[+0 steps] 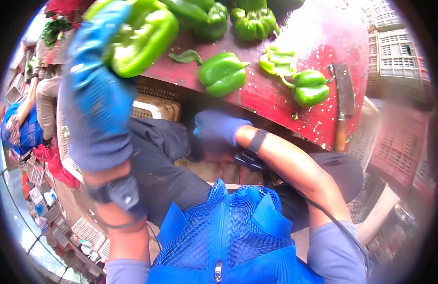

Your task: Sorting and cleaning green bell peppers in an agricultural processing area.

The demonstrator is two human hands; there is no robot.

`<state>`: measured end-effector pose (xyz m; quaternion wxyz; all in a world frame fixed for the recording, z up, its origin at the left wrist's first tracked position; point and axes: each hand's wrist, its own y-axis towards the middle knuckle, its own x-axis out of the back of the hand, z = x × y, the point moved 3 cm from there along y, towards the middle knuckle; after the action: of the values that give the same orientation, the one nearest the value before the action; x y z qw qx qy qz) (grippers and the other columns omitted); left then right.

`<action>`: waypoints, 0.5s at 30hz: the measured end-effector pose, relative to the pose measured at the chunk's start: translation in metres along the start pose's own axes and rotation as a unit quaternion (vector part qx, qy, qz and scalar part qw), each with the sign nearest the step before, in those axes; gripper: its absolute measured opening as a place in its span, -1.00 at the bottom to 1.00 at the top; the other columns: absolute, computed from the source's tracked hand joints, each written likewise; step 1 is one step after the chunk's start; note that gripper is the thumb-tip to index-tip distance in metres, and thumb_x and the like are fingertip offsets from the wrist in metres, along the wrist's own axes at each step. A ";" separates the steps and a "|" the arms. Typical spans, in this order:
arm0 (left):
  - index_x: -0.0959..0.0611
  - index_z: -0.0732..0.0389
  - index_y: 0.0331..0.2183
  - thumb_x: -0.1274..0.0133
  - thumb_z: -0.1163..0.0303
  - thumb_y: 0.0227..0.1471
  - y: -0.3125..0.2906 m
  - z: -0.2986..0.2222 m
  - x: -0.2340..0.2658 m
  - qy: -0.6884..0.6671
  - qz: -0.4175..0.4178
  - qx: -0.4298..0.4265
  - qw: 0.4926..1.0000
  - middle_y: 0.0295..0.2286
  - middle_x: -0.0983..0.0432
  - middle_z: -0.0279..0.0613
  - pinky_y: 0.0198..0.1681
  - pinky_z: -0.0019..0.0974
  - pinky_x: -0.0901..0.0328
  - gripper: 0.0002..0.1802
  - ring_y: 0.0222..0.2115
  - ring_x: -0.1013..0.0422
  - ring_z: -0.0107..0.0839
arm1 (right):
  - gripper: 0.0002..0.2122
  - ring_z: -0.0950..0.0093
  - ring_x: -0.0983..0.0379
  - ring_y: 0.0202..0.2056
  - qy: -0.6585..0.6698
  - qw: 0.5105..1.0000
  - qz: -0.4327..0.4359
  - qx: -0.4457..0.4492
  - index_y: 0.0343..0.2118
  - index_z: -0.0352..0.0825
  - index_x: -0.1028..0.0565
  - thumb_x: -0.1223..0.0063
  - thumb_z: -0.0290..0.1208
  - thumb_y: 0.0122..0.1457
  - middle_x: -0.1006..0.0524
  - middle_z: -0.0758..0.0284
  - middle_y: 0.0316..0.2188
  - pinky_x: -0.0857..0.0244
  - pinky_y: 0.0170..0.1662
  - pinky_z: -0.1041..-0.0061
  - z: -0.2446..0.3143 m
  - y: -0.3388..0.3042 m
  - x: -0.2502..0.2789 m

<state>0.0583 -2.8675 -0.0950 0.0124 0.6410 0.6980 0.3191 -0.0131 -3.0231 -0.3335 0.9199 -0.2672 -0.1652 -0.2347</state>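
My left hand (98, 83), in a blue coated glove, is raised at the upper left. It grips a cut green bell pepper (150, 40), whose pale hollow inside shows. Below the table's near edge, over my lap, is my right hand (218, 128), also gloved. Motion blurs it, and its fingers are mostly hidden. On the red table (271, 106) a whole green pepper (222, 74) lies in front of me. To its right are a smaller pepper (311, 88) and a pale green cut piece (278, 61). A broad-bladed knife (343, 90) rests at the table's right side, handle toward me.
Several more green peppers (254, 22) sit along the far side of the table. Pale seeds and scraps dot its wet top. Plastic crates (400, 52) are stacked at the right. Under the table stands a beige basket (155, 108). A person in blue (27, 118) is at the far left.
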 end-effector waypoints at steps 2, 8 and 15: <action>-0.63 0.26 -0.08 -0.07 0.57 0.03 0.004 -0.003 0.003 0.150 -0.010 -0.096 0.984 -0.09 -0.53 -0.08 0.00 -0.32 -0.39 -0.65 -0.10 -0.49 -0.31 | -0.77 0.08 -0.51 -0.37 -0.041 0.999 -0.023 0.020 -0.38 -0.32 -0.57 -0.13 -0.23 0.09 -0.56 0.04 -0.44 -0.37 -0.28 0.18 0.029 -0.014 0.020; -0.58 0.31 -0.08 -0.08 0.47 0.14 -0.014 -0.014 -0.018 -0.346 0.001 0.279 0.896 -0.24 -0.59 -0.17 -0.21 -0.37 -0.48 -0.71 -0.27 -0.55 -0.41 | -0.82 0.42 -0.52 -0.43 0.212 0.958 -0.192 0.020 -0.36 -0.37 -0.58 -0.11 -0.34 0.15 -0.60 0.24 -0.46 -0.38 -0.35 0.40 0.124 -0.134 0.104; -0.54 0.31 -0.01 0.06 0.26 0.23 -0.088 -0.051 -0.050 -0.376 0.143 0.272 0.874 -0.19 -0.55 -0.24 -0.07 -0.44 -0.33 -0.60 -0.17 -0.45 -0.52 | -0.77 0.72 -0.35 -0.57 0.320 0.886 -0.329 0.060 -0.13 -0.37 -0.52 -0.09 -0.36 0.22 -0.52 0.45 -0.44 -0.23 -0.50 0.72 0.144 -0.189 0.124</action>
<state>-0.0323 -2.9326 -0.1142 0.0531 0.7831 0.6011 -0.1500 -0.0336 -3.1248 -0.0862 0.8069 -0.0515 0.0459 -0.5867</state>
